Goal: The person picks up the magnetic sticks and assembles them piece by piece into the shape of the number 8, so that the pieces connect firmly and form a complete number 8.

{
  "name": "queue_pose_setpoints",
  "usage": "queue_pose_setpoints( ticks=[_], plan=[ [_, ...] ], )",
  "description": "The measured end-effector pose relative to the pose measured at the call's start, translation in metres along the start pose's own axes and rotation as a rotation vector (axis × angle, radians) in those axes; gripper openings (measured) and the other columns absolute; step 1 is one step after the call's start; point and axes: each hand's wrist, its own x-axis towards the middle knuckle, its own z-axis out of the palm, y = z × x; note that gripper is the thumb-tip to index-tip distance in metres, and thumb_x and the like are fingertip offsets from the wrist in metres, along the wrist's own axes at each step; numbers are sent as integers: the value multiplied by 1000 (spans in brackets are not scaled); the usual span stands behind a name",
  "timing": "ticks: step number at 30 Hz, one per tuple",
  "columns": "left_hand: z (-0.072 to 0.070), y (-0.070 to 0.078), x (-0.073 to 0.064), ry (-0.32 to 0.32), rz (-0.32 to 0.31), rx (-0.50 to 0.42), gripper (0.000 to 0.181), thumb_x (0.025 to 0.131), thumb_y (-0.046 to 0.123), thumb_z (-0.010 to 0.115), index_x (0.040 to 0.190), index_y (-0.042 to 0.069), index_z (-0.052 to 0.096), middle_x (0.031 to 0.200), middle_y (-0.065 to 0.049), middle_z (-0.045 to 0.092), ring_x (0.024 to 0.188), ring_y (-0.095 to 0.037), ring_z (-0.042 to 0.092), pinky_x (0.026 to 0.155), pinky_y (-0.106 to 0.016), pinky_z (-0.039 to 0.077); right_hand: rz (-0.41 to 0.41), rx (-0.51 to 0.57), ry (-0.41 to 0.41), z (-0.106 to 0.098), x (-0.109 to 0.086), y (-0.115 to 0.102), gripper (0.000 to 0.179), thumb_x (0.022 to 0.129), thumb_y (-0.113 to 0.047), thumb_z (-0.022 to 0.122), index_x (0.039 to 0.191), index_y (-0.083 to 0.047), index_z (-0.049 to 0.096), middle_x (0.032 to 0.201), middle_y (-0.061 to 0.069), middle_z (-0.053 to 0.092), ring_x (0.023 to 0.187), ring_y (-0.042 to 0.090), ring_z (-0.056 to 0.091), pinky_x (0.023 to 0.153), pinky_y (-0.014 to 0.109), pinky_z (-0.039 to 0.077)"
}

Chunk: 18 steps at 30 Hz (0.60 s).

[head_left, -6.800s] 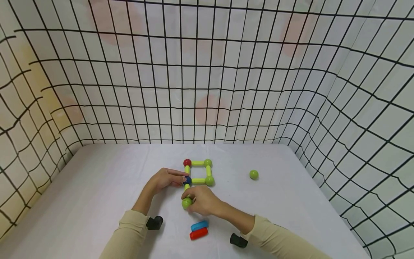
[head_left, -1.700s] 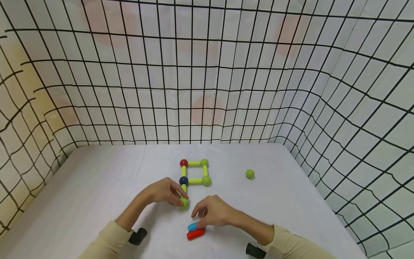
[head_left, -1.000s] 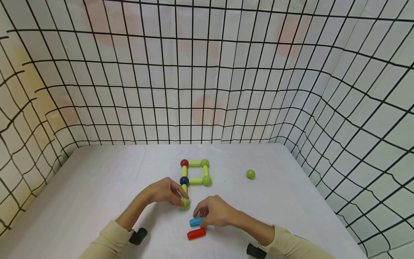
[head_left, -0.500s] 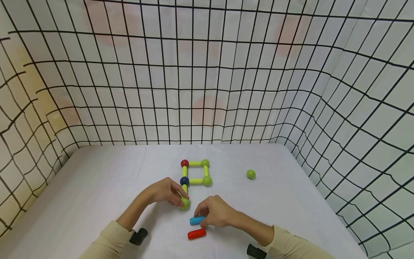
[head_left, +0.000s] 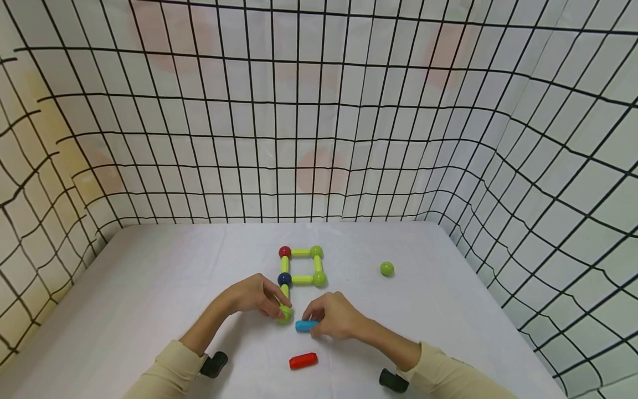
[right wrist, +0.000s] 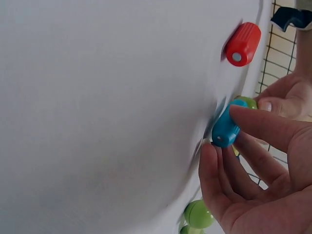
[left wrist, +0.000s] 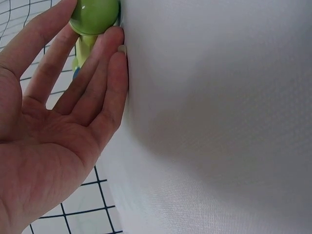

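On the white table, yellow-green magnetic sticks (head_left: 302, 280) and balls form a square, with a red ball (head_left: 284, 252) and a dark blue ball (head_left: 284, 279) at its left corners. One stick runs from the blue ball toward the near side, ending at a green ball (head_left: 286, 316). My left hand (head_left: 254, 296) holds that green ball between thumb and fingers. Just to its right, my right hand (head_left: 335, 316) pinches a light blue stick (head_left: 304, 326), whose left end points at the ball with a small gap. The right wrist view shows this blue stick (right wrist: 226, 127) between thumb and fingers.
A red stick (head_left: 303, 361) lies nearer the front than both hands. A loose green ball (head_left: 387, 269) rests to the right of the square. Black wire-grid panels (head_left: 319, 138) over white cloth stand around the back and sides.
My left hand went from the dark blue ball to the near green ball. My right hand let go there, gripped the blue stick beside the red one and moved it up toward that ball.
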Motion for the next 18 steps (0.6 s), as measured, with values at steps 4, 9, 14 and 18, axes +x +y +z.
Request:
queue_pose_setpoints(
  ticks=[4,9,14,18],
  plan=[
    [-1,0,0,-3,0,0,21,82,14,83,103,13,81,86,-2,79,77,-12,64,73,-29,55,-5,-2,21,-1,4,2,18,82,-12,83,99,-15,79,88,-3,75,81,10,63,71,22,54],
    [-1,0,0,-4,3,2,20,82,14,83,102,14,81,86,-2,78,76,-13,64,73,-29,54,-5,-10,47,-2,9,3,17,82,-12,83,99,-15,79,87,-3,74,80,11,63,70,23,54],
    [-1,0,0,-2,5,5,20,82,15,83,102,14,81,86,-2,78,77,-13,64,72,-29,54,-14,-11,71,-2,14,2,16,83,-13,82,98,-15,79,86,-3,74,77,10,64,67,22,54],
    [-1,0,0,-4,11,9,20,82,15,82,102,13,81,86,-3,78,76,-12,64,72,-29,54,0,-10,79,-1,18,1,15,82,-14,82,97,-15,79,86,-4,74,78,10,63,65,22,53]
  ],
)
